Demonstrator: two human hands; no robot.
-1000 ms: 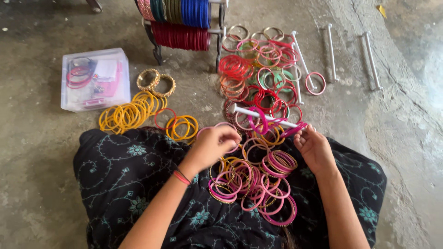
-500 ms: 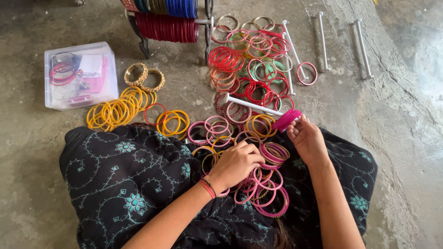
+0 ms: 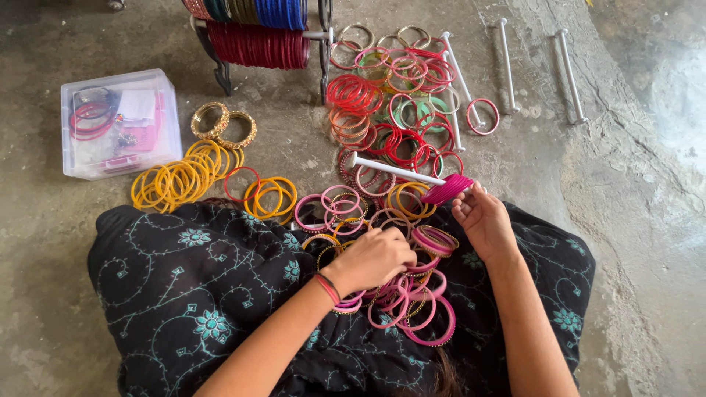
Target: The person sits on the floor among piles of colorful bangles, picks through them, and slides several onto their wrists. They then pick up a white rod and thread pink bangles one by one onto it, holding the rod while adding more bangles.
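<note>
Partly, left hand (image 3: 375,257) hides pink bangles (image 3: 412,309).

A rough grey concrete floor (image 3: 625,220) is filling the whole view, stained and cracked, with a paler, worn patch (image 3: 662,81) lying toward the upper right. Soft, even daylight is falling across it, and only faint shadows are showing. A dark metal rack (image 3: 250,29) is standing at the top edge, a clear plastic box (image 3: 121,125) is sitting on the floor at the left, and two white rods (image 3: 537,66) are lying side by side at the upper right.
</note>
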